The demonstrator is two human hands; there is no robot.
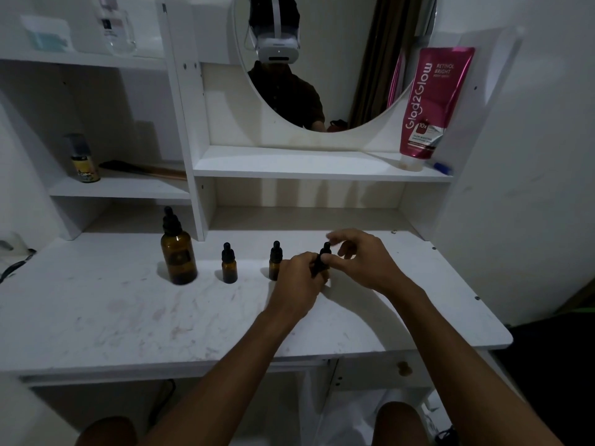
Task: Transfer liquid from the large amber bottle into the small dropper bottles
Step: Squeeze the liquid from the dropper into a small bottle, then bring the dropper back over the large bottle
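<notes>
- While the left hand [297,278] grips the body of one dropper bottle [319,266], fingers curled round it so that most of the glass is hidden, the right hand [363,262] pinches that bottle's black cap [326,249] between thumb and forefinger.
- The right hand's other fingers are spread above the cap and blurred.
- The held bottle is between the two hands, its top leaning toward the right hand. Its base is hidden, so whether it touches the tabletop [128,317] cannot be told.
- Second bottle [275,260]: upright on the tabletop just left of the left hand, cap on, its lower right side hidden behind the knuckles.
- Third bottle [229,267]: upright, cap on, further left, apart from the second.
- Large bottle [178,255]: upright, dropper cap on, furthest left, well apart from the left hand. The level inside cannot be read through the dark glass.
- Beyond the hands: a shelf [306,162] with a pink tube [431,101] standing cap-down toward the right, and a round mirror [322,75] above the shelf.
- Beyond and far to the left of the hands: a spray can [84,162] on a side shelf.
</notes>
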